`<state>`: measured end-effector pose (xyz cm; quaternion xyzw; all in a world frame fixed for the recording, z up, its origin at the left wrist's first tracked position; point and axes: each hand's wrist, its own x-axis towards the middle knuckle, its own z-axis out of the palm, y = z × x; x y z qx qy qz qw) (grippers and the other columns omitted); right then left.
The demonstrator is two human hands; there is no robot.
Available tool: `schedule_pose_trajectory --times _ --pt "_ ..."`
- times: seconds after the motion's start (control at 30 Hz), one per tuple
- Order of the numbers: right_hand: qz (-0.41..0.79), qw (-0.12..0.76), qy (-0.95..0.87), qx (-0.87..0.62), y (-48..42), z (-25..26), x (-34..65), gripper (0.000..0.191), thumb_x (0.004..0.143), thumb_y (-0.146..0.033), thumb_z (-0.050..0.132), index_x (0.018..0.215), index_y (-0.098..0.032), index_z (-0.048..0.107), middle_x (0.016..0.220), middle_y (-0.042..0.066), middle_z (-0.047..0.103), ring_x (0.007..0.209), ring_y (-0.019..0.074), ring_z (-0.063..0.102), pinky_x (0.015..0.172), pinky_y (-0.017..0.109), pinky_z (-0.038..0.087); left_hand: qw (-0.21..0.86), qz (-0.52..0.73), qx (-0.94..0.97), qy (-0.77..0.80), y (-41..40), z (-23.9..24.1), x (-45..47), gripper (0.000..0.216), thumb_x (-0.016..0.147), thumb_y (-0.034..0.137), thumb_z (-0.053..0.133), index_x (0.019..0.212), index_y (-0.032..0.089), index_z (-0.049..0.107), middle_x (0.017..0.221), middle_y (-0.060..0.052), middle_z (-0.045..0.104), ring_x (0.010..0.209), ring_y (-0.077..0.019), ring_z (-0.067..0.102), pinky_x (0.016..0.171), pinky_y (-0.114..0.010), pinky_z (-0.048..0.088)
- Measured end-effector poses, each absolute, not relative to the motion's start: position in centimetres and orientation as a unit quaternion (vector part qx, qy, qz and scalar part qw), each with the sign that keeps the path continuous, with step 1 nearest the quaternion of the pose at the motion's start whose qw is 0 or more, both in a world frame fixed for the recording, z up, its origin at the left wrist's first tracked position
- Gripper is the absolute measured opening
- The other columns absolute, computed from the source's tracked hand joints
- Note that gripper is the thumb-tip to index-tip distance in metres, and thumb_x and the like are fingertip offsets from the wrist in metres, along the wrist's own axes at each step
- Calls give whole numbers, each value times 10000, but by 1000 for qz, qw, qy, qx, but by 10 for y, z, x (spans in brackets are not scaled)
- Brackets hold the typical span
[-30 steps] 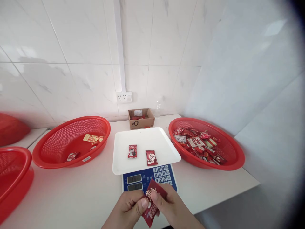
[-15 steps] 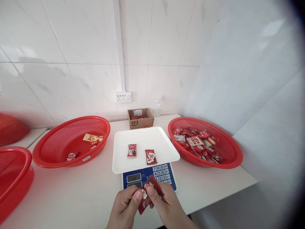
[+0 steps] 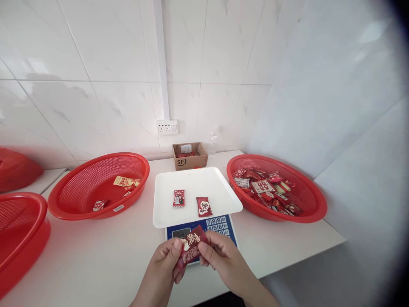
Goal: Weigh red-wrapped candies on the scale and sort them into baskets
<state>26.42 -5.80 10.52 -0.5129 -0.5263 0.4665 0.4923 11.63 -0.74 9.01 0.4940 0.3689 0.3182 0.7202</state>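
Both my hands hold one red candy packet (image 3: 191, 248) with white lettering, low in front of me over the blue scale (image 3: 220, 225). My left hand (image 3: 166, 265) pinches its left edge with thumb on top. My right hand (image 3: 220, 259) pinches its right edge. Just beyond, the scale's white tray (image 3: 191, 179) carries two small red candies, one on the left (image 3: 179, 198) and one on the right (image 3: 203, 206).
A red mesh basket (image 3: 316, 200) full of several wrapped candies stands at the right. Another red basket (image 3: 79, 170) at the left holds a few packets. More red baskets (image 3: 19, 221) sit at the far left. A small cardboard box (image 3: 189, 156) and a wall socket (image 3: 167, 126) are behind the scale.
My hands have turned the packet from hanging nearly upright to lying flatter, lettering up, and raised it slightly toward the scale. The candies on the tray have not moved.
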Motion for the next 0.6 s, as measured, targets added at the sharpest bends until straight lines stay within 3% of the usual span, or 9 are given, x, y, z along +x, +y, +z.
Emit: schedule_pose_trajectory --times 0.13,0.33,0.5,0.6 --pt "378 472 -541 -584 -52 105 269 366 855 -497 429 696 -178 512 636 2 539 611 124 487 569 236 375 635 352 564 394 -2 91 111 429 780 551 515 577 180 443 497 53 403 508 -87 353 506 -195 302" --pt "57 430 -603 -670 -22 104 286 332 894 -388 380 663 -188 508 682 35 549 705 170 495 672 296 373 601 369 578 411 2 93 101 329 836 491 461 686 200 485 543 57 423 549 -99 378 544 -201 318" --pt "-25 333 -643 -689 6 99 294 262 888 -312 422 738 -189 599 837 53 618 860 196 534 817 357 359 594 340 607 404 -4 92 98 350 814 514 480 675 193 499 547 50 420 544 -102 387 536 -207 324" --pt "-69 288 -621 -725 12 96 296 205 852 -318 483 922 -188 625 1049 96 599 1020 246 505 904 420 331 584 325 617 416 -7 91 93 381 793 541 488 645 190 496 538 48 414 533 -103 379 525 -208 325"
